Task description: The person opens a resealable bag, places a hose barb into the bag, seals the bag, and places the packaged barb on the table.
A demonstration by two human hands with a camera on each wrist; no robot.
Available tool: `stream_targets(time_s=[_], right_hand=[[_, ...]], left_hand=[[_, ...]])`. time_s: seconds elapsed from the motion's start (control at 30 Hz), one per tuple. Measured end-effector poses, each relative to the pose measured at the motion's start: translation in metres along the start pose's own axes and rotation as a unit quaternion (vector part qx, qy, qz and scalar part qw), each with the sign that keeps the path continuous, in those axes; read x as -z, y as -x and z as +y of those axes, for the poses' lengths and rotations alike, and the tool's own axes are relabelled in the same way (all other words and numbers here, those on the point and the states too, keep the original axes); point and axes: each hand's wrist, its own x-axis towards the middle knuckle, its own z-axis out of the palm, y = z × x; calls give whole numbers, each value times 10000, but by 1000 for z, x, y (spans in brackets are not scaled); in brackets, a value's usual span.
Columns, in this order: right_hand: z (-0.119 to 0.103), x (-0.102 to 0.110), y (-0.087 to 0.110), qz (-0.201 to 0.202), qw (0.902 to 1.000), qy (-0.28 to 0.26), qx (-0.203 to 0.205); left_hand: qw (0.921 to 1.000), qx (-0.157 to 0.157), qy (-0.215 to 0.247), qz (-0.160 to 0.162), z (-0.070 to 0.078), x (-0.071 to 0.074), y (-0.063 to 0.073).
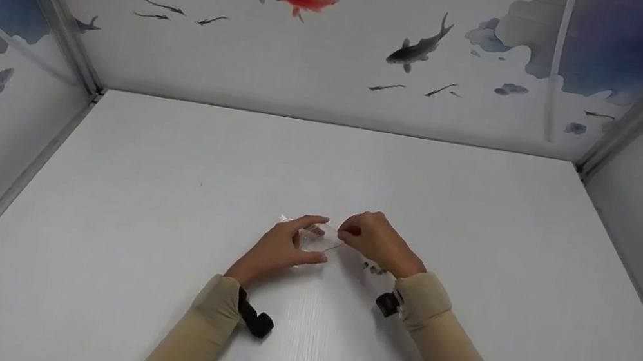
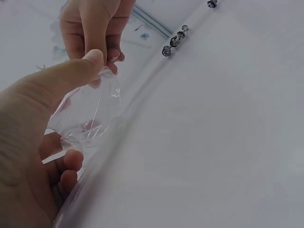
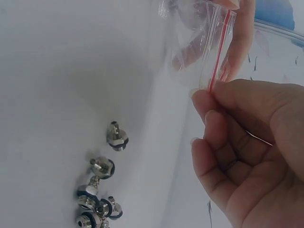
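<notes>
A clear zip-lock plastic bag [image 1: 316, 242] with a red seal line [image 3: 220, 52] is stretched between both hands. The left hand [image 1: 276, 246] holds the bag from the left, thumb on the near side and fingers curled on the far side. At the sealing edge, the right hand [image 1: 379, 242] pinches a corner between thumb and index finger, its other fingers curled beneath. Several small metal threaded fittings [image 3: 102, 167] with dark rings lie on the table, below the right wrist in the head view.
The white table [image 1: 143, 307] is enclosed by panels printed with fish and petals, the back panel [image 1: 338, 79] standing at its far edge. Black wrist cameras are strapped on, the left one [image 1: 259, 324] and the right one [image 1: 387, 304] both hanging close over the table.
</notes>
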Motion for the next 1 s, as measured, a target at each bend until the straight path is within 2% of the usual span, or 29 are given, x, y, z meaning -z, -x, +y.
stream_targets(time_s=[0.33,0.7,1.0], right_hand=[[5,5,3,-230,9996,70,134],[20,29,14,-520,9962,410,567],[39,37,25,-677,9947,642,426]], left_hand=[[9998,-58,-30,190,-2,-7,1],[9994,48,177,284,0,-2,1],[9995,47,65,313,1,-5,2]])
